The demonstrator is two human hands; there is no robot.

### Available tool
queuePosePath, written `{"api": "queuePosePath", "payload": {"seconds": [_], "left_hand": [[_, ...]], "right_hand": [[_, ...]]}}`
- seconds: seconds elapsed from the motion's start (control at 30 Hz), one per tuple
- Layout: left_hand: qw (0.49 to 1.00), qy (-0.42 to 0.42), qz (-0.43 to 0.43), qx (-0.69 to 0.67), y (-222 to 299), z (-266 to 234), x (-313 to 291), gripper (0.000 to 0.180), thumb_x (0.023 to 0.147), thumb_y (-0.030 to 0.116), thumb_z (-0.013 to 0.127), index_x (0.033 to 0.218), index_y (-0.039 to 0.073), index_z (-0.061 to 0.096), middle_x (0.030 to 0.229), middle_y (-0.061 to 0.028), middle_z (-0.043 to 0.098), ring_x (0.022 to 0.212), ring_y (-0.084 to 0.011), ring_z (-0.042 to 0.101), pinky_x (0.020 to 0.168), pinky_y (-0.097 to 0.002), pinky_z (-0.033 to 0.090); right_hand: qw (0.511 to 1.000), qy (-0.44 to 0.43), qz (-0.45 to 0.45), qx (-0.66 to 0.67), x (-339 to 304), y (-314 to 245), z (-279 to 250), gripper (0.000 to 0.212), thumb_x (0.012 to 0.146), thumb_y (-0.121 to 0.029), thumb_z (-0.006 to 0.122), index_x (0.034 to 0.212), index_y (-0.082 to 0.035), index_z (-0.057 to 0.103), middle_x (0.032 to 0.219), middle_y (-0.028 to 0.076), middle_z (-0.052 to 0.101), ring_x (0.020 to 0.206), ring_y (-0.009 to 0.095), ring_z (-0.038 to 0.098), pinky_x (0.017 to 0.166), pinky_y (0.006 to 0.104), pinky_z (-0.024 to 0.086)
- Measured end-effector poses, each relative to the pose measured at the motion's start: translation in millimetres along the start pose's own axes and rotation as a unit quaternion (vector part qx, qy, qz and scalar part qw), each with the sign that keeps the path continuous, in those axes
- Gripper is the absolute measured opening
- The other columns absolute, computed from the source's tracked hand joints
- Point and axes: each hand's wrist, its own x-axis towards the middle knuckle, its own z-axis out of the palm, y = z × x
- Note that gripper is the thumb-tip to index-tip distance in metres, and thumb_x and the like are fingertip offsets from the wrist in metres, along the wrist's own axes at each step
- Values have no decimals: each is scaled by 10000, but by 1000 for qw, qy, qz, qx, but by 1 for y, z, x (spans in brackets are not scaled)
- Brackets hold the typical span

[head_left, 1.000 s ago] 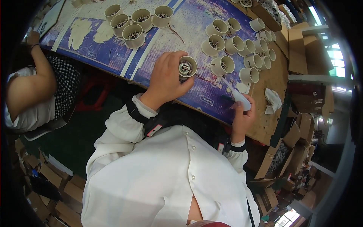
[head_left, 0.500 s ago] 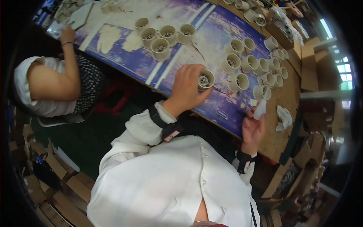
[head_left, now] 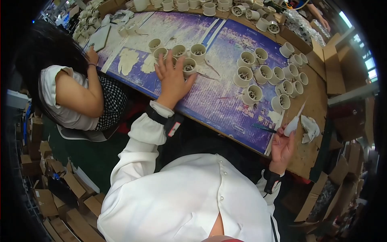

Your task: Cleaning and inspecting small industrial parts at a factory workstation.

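Note:
My left hand (head_left: 174,80) is over the left cluster of white cups, fingers spread. Its thumb and forefinger lie beside a white cup (head_left: 188,72) with small parts inside; another cup is partly hidden under the fingers. In my right hand (head_left: 283,148), near the table's right front edge, is a white squeeze bottle (head_left: 291,126) with a long thin nozzle pointing up and away. A slim dark tool (head_left: 264,128) lies beside that hand, its end reaching the fingers. Thin reddish wires (head_left: 207,76) trail from cups onto the table.
More filled cups (head_left: 244,76) stand in a group on the right, with several on the brown board (head_left: 308,151). A crumpled white cloth (head_left: 310,129) lies there. A co-worker (head_left: 78,90) sits at the left. Cups line the table's far edge; cardboard boxes (head_left: 82,201) crowd the floor.
My left hand has moved left and away with a cup, now among the left cluster, and its fingers have spread. My right hand still holds the squeeze bottle, now with its nozzle upward.

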Motion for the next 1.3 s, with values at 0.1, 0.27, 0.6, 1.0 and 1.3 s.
{"api": "queuePosePath", "payload": {"seconds": [0.1, 0.27, 0.6, 1.0, 1.3], "left_hand": [[1000, -6, -15, -6, -6, -1, 8, 700, 763, 405, 781, 1352, 141, 513, 1535, -199, 265, 1435, -492, 140, 1118, -682, 110], [994, -40, 90, 41, 12, -12, 21, 573, 806, 352, 739, 1316, 156, 567, 1522, -169, 331, 1448, -449, 180, 1143, -653, 131], [947, -125, 232, 184, -2, 11, 74, 359, 899, 125, 523, 1236, 150, 645, 1496, -136, 428, 1446, -424, 265, 1184, -578, 154], [969, -49, 238, -55, 39, 0, 57, 568, 818, 253, 748, 1344, 152, 556, 1484, -134, 442, 1412, -423, 310, 1153, -544, 250], [894, -132, 344, -254, 138, -7, 31, 725, 765, 229, 789, 1407, 129, 469, 1453, -113, 482, 1397, -392, 336, 1153, -509, 273]], "right_hand": [[1000, -3, -18, 5, -4, -9, -10, 370, 992, -181, 596, 1309, -31, 479, 1126, 112, 576, 922, 173, 528, 589, 227, 413], [999, -1, -42, 18, -8, -28, -32, 380, 974, -149, 613, 1315, -31, 493, 1167, 117, 584, 970, 193, 556, 685, 249, 475], [937, 22, -100, -335, 3, -30, 2, 368, 917, -39, 630, 1263, -3, 507, 1266, 133, 618, 1104, 184, 600, 965, 321, 468], [724, 76, -161, -666, 51, -48, -36, 334, 844, -116, 749, 1114, -8, 584, 1017, 67, 693, 891, 165, 659, 818, 299, 515], [657, 122, -250, -700, 36, -55, -37, 455, 822, -145, 790, 1208, -35, 575, 1148, 82, 642, 1035, 171, 618, 823, 293, 493]]}}
